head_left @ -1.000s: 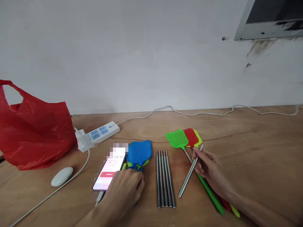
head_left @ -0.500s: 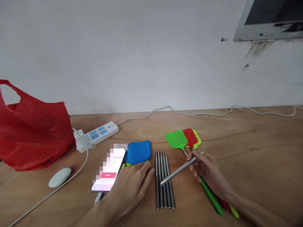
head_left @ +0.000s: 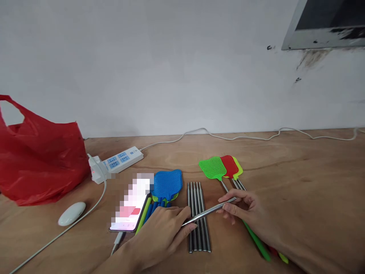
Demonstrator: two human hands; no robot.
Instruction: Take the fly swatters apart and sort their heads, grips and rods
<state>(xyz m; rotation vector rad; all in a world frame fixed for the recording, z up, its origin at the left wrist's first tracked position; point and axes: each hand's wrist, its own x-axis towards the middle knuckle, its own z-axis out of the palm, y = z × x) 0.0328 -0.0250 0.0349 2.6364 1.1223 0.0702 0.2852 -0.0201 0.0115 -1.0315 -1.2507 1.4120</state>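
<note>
A slim metal rod (head_left: 209, 211) is held level between both hands. My left hand (head_left: 164, 230) pinches its left end between thumb and fingers, and my right hand (head_left: 241, 207) grips its right end. Under it lies a row of several metal rods (head_left: 199, 239), side by side on the table. Beside my left hand are blue fly swatter heads (head_left: 167, 182) with coloured handles (head_left: 144, 215), partly hidden by that hand. Behind my right hand rest fly swatters with a green head (head_left: 213, 167), a red head (head_left: 229, 166) and a yellow one (head_left: 239, 169).
A lit phone (head_left: 132, 205) lies left of my left hand, with a cable plugged in. Farther left are a white oval device (head_left: 72, 214), a power strip (head_left: 122, 158) and a red plastic bag (head_left: 42, 156). A white cord (head_left: 242, 137) runs along the wall.
My left hand has come right and closed on the rod's left end. My right hand has moved slightly left and lower with the rod, which now lies flatter.
</note>
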